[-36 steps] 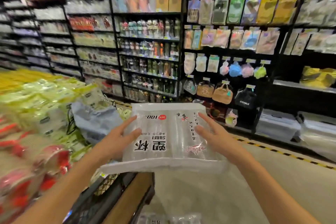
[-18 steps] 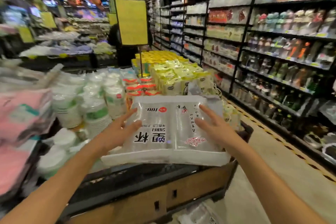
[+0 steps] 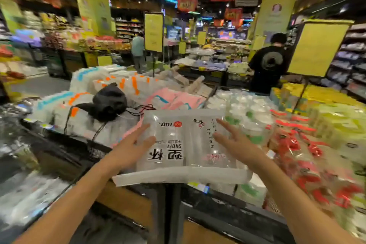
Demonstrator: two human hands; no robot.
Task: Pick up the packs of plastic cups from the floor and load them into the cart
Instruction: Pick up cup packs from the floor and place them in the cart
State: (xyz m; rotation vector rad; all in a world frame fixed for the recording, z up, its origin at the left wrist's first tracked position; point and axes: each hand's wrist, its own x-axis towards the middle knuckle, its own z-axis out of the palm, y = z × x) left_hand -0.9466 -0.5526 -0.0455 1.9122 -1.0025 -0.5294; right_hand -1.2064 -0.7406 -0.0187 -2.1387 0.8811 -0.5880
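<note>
A clear plastic pack of cups (image 3: 190,130) with black and red print is held level in front of me, over the edge of a display bin (image 3: 227,210). My left hand (image 3: 128,148) presses its left side with straight fingers lying on top. My right hand (image 3: 235,144) does the same on the right side, fingers spread. The pack is carried between the two hands. I cannot make out a cart in this view.
The bins ahead are piled with packs of cups, bowls and bagged goods. A black drawstring bag (image 3: 109,103) lies on the left pile. A person in a black shirt (image 3: 267,65) stands at the back right, beside a yellow sign (image 3: 316,47).
My view has swung left, from the shelf wall to the open display bins. The pack stays between both hands in the same hold.
</note>
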